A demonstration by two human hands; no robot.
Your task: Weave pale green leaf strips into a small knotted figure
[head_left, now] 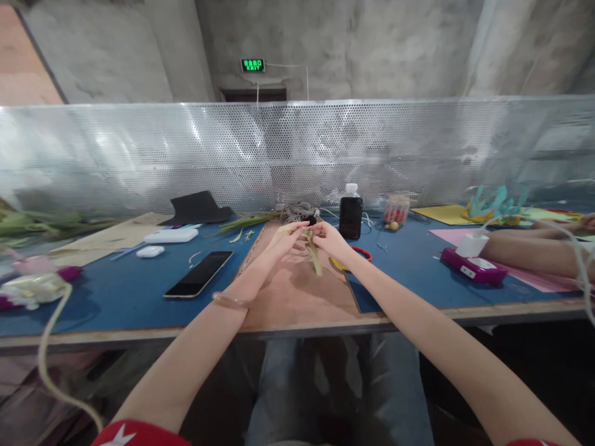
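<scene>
Head view: a person's two bare hands meet near the middle of the frame, above a tan board (297,300).
Right hand: its fingertips look pinched on the upper end of a pale green strip (317,259), right of centre.
Left hand (287,240): bent fingers come in from the other side, touching the same end; whether they pinch it, I cannot tell from here.
Strip: at mid-frame, its loose tail hanging toward the board, between the hands.
Strip's feel: I'd judge it very light, thin and pliable, like dried leaf, not slippery, but apt to split lengthwise or crease.
Strip's hold: best taken flat between thumb and fingertip, close to the gathered upper end, without tugging the tail.
Grey bundle (297,212): just beyond the fingers.
Scissors (361,252): red-handled, beside the right wrist.
Phone (351,218): upright, right of centre.
</scene>
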